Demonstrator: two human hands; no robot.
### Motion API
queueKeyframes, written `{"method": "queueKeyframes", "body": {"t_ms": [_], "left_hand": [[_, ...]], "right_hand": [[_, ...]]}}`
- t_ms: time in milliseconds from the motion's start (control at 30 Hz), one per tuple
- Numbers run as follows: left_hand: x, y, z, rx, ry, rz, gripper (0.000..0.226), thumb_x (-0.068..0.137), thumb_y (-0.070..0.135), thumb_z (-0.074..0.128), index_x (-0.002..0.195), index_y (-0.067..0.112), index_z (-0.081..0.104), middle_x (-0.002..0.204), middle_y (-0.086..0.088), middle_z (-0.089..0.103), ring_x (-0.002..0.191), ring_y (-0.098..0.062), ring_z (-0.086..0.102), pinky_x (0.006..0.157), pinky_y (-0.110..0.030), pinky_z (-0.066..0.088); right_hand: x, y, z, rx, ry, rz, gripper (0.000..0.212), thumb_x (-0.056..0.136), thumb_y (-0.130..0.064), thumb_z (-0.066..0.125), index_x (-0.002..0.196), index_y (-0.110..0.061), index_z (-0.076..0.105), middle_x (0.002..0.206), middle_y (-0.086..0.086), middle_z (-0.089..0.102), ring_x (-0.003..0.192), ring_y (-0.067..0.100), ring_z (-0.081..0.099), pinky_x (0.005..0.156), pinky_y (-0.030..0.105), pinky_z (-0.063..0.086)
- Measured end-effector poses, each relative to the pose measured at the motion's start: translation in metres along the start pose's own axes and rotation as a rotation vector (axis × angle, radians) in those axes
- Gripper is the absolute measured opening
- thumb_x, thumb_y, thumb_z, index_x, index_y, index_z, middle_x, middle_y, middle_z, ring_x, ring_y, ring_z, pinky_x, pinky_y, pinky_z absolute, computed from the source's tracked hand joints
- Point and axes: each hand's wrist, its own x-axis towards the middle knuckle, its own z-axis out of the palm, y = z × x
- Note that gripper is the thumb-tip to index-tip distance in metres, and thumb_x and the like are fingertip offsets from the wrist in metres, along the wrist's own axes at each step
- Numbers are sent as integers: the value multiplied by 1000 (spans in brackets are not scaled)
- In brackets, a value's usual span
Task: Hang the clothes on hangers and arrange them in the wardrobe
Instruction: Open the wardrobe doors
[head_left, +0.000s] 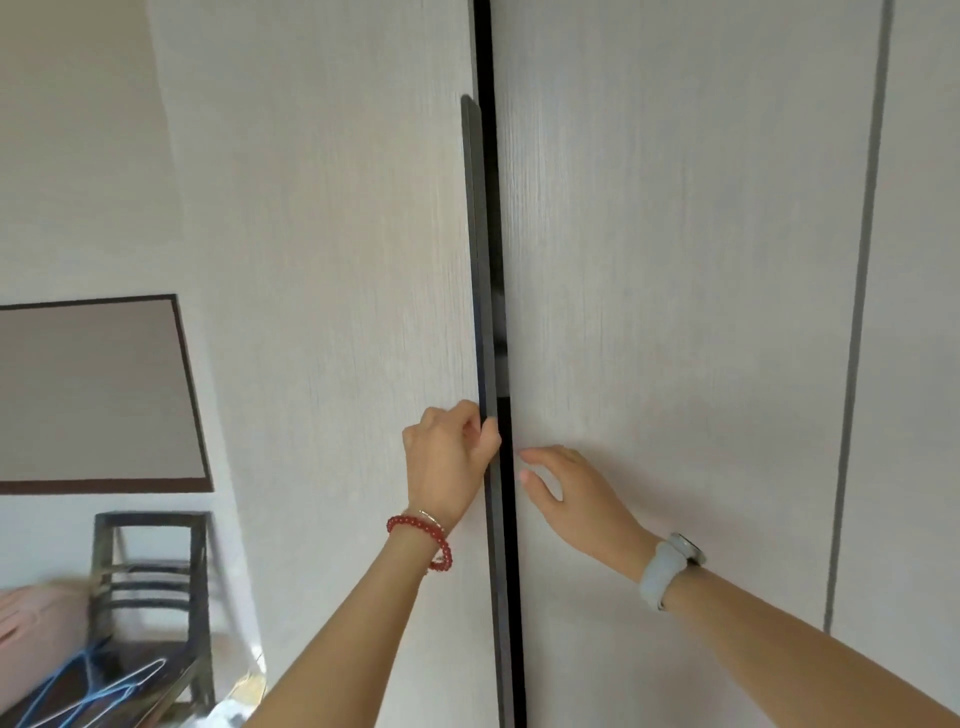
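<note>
- Two pale wood-grain doors of the wardrobe (675, 260) fill most of the view, with a narrow dark gap between them; what is inside cannot be made out.
- At the lower left corner, a dark chair (150, 582) stands against the wall, with blue and white hangers (98, 691) lying on its seat; they are blurred and partly cut off by the frame edge.
- Just beside the chair's left side, something pink (36, 618) shows, too blurred to identify.
- Above the chair, a dark-framed brownish panel (93, 395) sits on the wall, cut off at the left.
- On the left door (322, 312), a long dark handle strip (480, 260) runs along its right edge.
- The left hand (449, 457), a red bead bracelet (421, 540) at its wrist, has its fingers curled round that strip, gripping it.
- The right hand (566, 493), a pale watch (670, 569) on its wrist, lies with straight fingers on the right door (675, 364), fingertips near the door's left edge by the gap.
- Farther right, a thin grey seam (857, 312) runs down the wardrobe front.
</note>
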Motion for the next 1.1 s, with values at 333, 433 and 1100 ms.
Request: {"method": "queueKeyframes", "body": {"t_ms": [333, 433, 1100], "left_hand": [[-75, -8, -145, -156, 1, -36, 22, 89, 17, 57, 68, 22, 52, 68, 12, 52, 75, -5, 50, 70, -7, 38], [-96, -22, -187, -148, 92, -65, 15, 85, 31, 56, 71, 28, 51, 73, 12, 55, 78, 1, 53, 72, -7, 40], [-143, -86, -266, 611, 660, -322, 53, 85, 25, 42, 137, 13, 38, 141, -15, 35, 130, -29, 32, 103, -37, 23]], "right_hand": [[-40, -98, 73, 372, -271, -277, 43, 90, -50, 38, 128, -30, 46, 127, -16, 48, 121, 0, 41, 101, 24, 37], [-48, -135, 103, 476, -294, -374, 50, 86, -58, 37, 133, -39, 34, 141, -17, 38, 132, -1, 30, 107, 20, 28], [-21, -222, 190, 355, -81, -609, 36, 83, -4, 54, 119, -3, 58, 126, 13, 56, 127, 32, 44, 103, 54, 34]]}}
